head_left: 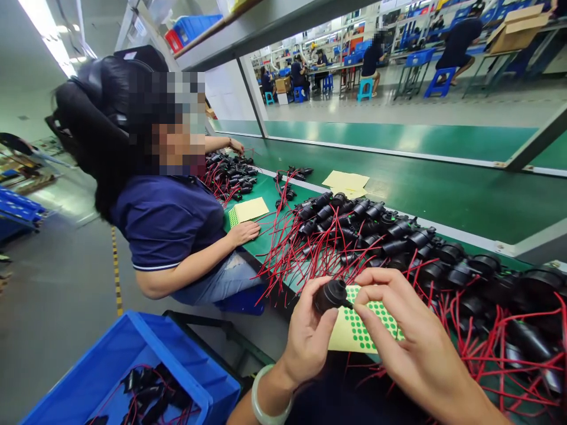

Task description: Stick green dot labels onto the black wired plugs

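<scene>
One wide green surface (416, 177) stretches beyond the dotted sheet (361, 324), my landmark, and from my remote seat I read it as the broadest room for moving. A white rail (469, 238) edges it on the near side. Under the dotted sheet runs the green tabletop (271, 236), whose near edge passes just by the sheet's lower border.

Left of the dotted sheet I see a co-worker (172, 218) seated, in a dark blue shirt. Lower left of the sheet stands a blue plastic crate (168, 354) with a straight, thick rim and more dark pieces inside; grey floor separates it from the co-worker. Just behind the sheet and crowding its right side, a heap of black parts (381, 236) narrows my room: rounded, smooth bodies tangled with thin red wires.

My two hands are at the dotted sheet. The left hand (305, 336), at its left edge, wraps thumb and fingers around a black part (330, 295). The right hand (403, 319), in front of its right side, has curled fingers, tips at the part's narrow nozzle; whether they pinch anything I cannot tell.

That held part sits between both hands, above the sheet's upper left corner: a stubby, matte cylinder. The sheet itself is pale yellow, with rows of small round green dots.
</scene>
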A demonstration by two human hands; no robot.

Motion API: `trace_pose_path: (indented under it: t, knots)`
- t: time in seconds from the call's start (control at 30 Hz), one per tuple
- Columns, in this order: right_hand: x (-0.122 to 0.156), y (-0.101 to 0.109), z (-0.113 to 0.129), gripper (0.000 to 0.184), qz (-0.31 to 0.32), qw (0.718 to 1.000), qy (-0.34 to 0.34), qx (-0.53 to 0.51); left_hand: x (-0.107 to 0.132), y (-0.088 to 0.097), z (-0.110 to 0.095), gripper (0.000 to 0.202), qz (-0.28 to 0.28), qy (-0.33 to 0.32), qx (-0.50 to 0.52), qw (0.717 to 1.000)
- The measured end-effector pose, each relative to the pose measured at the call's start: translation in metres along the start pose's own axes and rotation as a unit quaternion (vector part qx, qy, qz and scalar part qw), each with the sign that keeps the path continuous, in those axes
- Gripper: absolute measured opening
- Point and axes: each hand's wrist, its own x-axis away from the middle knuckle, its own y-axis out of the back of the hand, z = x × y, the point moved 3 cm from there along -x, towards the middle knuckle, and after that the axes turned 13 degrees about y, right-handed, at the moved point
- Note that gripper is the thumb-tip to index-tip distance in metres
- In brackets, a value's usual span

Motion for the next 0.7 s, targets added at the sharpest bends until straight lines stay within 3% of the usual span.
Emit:
trace_pose_path:
  t: [0.1, 0.7]
  knots:
    - [-0.0004, -0.0025, 0.002, 0.009, 0.014, 1.0, 0.001, -0.001, 0.0023, -0.0002, 0.0006, 0.035, -0.029, -0.038, -0.04, 0.998]
    - [-0.0017, -0.0035, 0.0073, 0.011, 0.07, 0.997, 0.02, 0.007, 0.0027, 0.0029, -0.0003, 0.039, -0.03, -0.121, -0.077, 0.989]
